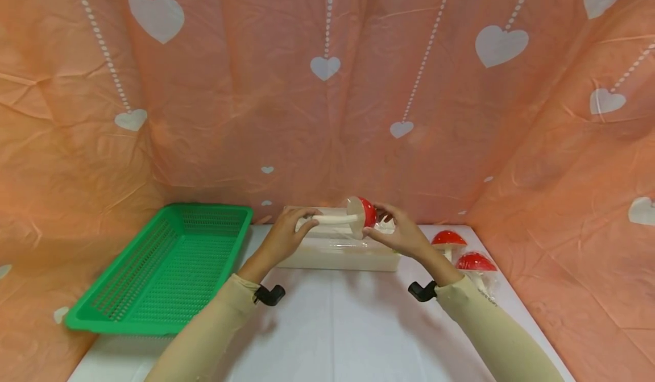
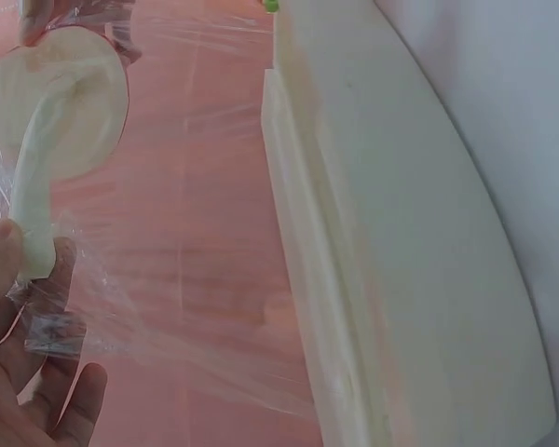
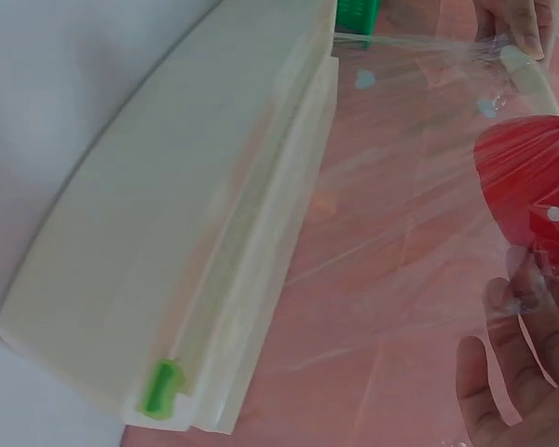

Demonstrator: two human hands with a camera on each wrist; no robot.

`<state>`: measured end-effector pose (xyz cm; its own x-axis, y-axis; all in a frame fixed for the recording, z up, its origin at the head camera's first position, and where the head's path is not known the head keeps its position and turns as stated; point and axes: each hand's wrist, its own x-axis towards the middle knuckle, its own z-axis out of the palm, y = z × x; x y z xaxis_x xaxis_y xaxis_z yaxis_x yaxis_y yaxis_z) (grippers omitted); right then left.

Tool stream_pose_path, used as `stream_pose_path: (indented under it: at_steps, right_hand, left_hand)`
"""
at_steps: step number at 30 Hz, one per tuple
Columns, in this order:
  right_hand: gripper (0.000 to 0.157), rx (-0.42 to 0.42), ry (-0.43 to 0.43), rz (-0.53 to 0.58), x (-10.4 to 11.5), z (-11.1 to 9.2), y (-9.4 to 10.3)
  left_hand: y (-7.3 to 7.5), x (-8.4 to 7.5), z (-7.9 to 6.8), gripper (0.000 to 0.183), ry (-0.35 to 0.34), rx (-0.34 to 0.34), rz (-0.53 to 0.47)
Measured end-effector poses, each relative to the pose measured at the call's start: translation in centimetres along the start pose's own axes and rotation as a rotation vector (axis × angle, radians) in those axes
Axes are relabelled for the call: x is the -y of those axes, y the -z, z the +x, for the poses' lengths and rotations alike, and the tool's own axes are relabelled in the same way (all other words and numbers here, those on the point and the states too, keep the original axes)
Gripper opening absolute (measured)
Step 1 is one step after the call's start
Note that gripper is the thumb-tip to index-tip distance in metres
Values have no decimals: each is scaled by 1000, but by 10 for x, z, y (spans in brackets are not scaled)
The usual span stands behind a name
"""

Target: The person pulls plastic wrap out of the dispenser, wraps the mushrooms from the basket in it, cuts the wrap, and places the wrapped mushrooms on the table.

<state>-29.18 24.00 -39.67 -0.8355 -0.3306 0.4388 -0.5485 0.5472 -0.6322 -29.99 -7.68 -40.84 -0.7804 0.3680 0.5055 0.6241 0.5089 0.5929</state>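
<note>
A toy mushroom (image 1: 369, 211) with a red cap and white stem is held sideways above a white cling film dispenser (image 1: 338, 261). My left hand (image 1: 285, 233) pinches the stem's end between thumb and fingers, as the left wrist view also shows. At the cap, my right hand (image 1: 404, 236) grips the red side with thumb and fingertips. Clear cling film (image 2: 191, 242) stretches from the dispenser to the mushroom and clings around it, wrinkled near both hands. A green slider (image 3: 161, 387) sits at one end of the dispenser.
A green plastic basket (image 1: 239, 245) stands to the left on the white table (image 1: 332, 325). Two more red-capped mushrooms, one farther back (image 1: 448, 238) and one nearer (image 1: 476, 261), lie by my right forearm; the nearer has clear film around it. Peach curtains (image 1: 327, 143) enclose the back and sides.
</note>
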Motion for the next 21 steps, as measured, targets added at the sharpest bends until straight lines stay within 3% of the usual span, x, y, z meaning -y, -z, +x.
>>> stream_pose_path:
  at_steps: [6,14,21]
  right_hand:
    - [64,-20,23,14,5,6,4]
    - [58,-63,46,29,8,14,9]
    - [63,-67,26,47,15,17,15]
  left_hand:
    - [2,-3,5,32,25,-17,2]
    - [5,-7,13,30,-14,-57,-21]
    - [10,-13,18,27,-38,-67,-33]
